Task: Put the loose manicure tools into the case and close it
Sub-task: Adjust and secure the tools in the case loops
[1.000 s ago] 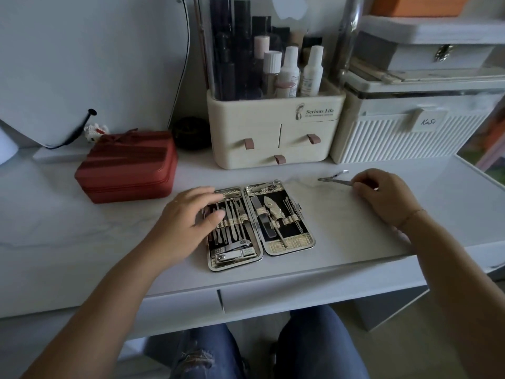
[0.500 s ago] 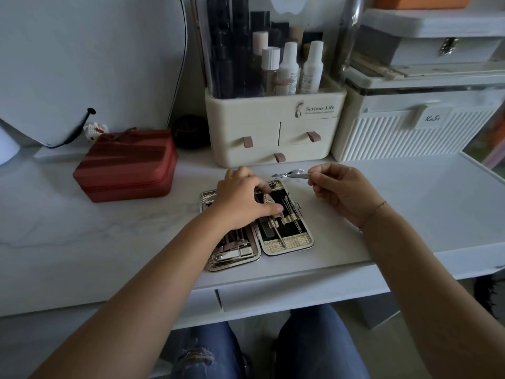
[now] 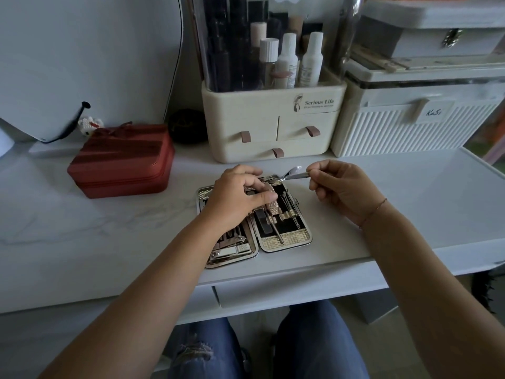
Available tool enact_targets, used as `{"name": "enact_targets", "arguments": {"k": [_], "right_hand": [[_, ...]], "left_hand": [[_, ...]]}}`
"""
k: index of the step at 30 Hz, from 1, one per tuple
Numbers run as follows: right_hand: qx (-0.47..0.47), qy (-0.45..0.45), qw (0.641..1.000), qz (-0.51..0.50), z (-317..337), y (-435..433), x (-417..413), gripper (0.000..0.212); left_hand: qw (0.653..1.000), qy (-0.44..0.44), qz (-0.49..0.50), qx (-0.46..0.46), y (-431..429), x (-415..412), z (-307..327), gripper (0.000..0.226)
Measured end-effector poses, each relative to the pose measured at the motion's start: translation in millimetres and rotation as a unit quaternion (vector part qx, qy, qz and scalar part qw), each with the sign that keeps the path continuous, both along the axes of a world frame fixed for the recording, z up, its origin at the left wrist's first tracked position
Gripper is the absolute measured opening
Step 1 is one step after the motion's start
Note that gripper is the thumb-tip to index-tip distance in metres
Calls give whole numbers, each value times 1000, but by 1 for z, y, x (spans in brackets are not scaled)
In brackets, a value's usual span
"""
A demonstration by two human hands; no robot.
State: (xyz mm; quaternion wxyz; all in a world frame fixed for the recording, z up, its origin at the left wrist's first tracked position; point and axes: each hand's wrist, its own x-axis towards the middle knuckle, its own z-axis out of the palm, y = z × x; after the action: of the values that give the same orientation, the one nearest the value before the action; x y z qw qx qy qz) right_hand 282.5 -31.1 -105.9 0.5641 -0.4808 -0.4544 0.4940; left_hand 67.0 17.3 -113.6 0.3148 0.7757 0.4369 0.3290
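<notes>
Pinches the loose metal tool (image 3: 293, 174) in the right grip (image 3: 341, 190) at the upper edge of the open case (image 3: 287, 242), frame centre, likely aiming for a slot, with left grip (image 3: 238, 199) curled over stored tools (image 3: 276, 230), grasp unclear.

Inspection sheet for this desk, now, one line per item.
Surface: white marbled desk, case near its front edge.
Job's things: manicure case lies open, tools strapped in both halves; one metal tool held at its far edge.
Clutter: red zip pouch, cream organiser with bottles, white ribbed box.
Hands: left hand rests on the case, fingers curled, grip unclear; right hand pinches the metal tool.
Cables: black cord-like piece by the white panel; cannot tell what it is.
Surroundings: knees in jeans below the desk.
</notes>
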Motion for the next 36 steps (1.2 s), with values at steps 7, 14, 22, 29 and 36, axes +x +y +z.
{"name": "enact_targets", "arguments": {"k": [7,14,22,29,36], "right_hand": [[-34,24,998,48,4,9,6,1],[-56,31,994,90,14,21,14,9],[-68,62,991,95,16,30,12,14],[-67,73,991,93,9,36,5,16],[-42,81,994,56,8,41,0,16]], "left_hand": [[994,-62,-60,-67,2,-4,1,9],[972,-114,-140,-149,8,-13,7,17],[974,-105,-150,-133,10,-11,4,22],[978,-98,-146,-112,9,-12,6,21],[983,-89,-132,-91,12,-14,9,8]]}}
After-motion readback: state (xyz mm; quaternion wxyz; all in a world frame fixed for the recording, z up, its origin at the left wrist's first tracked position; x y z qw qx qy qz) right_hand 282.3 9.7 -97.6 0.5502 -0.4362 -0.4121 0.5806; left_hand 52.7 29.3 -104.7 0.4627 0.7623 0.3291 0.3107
